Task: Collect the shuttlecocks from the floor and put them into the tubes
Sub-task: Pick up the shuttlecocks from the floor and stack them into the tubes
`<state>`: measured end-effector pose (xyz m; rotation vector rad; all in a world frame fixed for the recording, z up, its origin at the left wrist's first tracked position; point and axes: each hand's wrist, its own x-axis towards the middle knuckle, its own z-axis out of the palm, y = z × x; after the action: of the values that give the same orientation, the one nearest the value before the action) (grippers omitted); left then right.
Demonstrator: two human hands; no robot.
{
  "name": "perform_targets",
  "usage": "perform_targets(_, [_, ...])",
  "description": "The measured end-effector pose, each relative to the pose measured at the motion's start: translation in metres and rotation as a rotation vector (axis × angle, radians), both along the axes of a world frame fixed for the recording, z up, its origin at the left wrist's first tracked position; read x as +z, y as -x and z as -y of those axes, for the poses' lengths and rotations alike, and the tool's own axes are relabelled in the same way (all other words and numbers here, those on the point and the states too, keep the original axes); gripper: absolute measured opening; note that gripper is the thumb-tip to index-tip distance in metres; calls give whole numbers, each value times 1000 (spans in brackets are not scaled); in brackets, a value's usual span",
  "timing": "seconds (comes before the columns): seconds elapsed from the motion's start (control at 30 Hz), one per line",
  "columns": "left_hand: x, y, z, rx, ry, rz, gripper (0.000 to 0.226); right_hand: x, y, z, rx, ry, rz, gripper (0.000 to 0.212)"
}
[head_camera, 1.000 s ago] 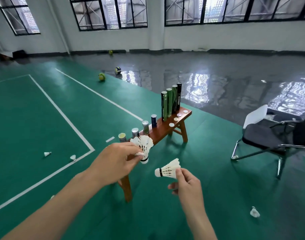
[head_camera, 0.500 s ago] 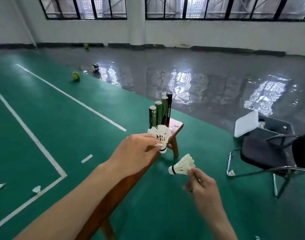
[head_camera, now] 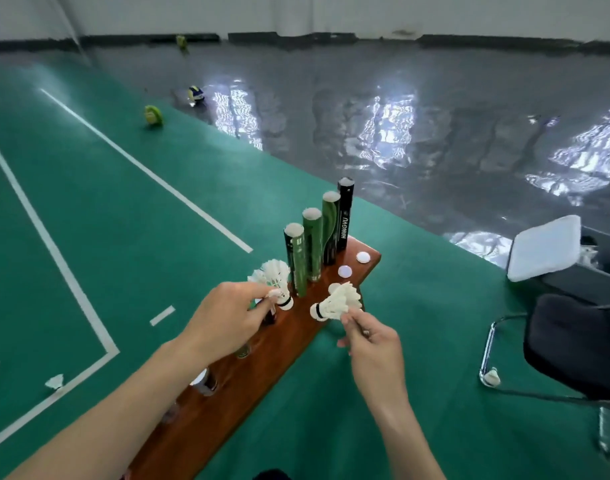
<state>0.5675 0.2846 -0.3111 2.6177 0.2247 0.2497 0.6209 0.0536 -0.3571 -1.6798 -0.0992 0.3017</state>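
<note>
Hands: left hand [head_camera: 227, 315] pinches a shuttlecock [head_camera: 275, 282] by its lower feathers just above the cork, cork pointing down; right hand [head_camera: 373, 341] pinches a second shuttlecock [head_camera: 334, 301] at the skirt edge, cork pointing left. Both hands hold their loads above the bench, apart from each other.
Bench: long brown wooden bench [head_camera: 262, 368], the landmark for all below.
Tall tubes: four upright tubes [head_camera: 317, 242] in a row at the far end of the bench, white showing at their tops; I cannot tell if they are capped or full. The left-hand shuttlecock hangs just beside the nearest one.
Short tubes: partly hidden under the left arm along the bench's left edge; one [head_camera: 206, 381] shows near the forearm.
Lids: white round lids [head_camera: 362, 257] lie on the bench right of the tall tubes.
Stray shuttlecocks: two [head_camera: 54, 381] on the floor well left of the bench, one [head_camera: 492, 377] well right of it by a chair leg.
Handling: very light, feathers brittle and easily crushed; I judge the firm cork the safer place to hold, and it should enter the tube first.
Change: the head has come closer and looks down more steeply; both shuttlecocks now sit over the bench top, nearer the tall tubes.
</note>
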Motion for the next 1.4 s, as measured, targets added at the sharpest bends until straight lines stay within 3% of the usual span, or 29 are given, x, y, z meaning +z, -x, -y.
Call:
perform_targets(0.17, [-36, -85, -39, 27, 60, -62, 16, -20, -91, -34, 18, 27, -64, 22])
perform_targets(0.43, [-80, -232, -108, 142, -32, -110, 22, -28, -221, -92, 3, 52, -48, 26])
perform_targets(0.57, [-100, -291, -124, 154, -62, -302, 27, -25, -281, -111, 6, 33, -27, 25])
perform_targets(0.73, [-128, -327, -138, 172, -92, -335, 30, -33, -336, -136, -27, 16, -75, 27])
perform_targets(1.07, [-193, -366, -136, 41, -205, -622, 20, -41, -448, -168, 233, 101, -14, 17])
perform_targets(1.23, [-206, -382, -130, 118, -134, -743, 29, -48, -484, -178, 325, 94, -25, 19])
perform_targets(1.4, [-209, -398, -127, 51, -222, -836, 33, -64, -493, -184, 461, 101, -20, 19])
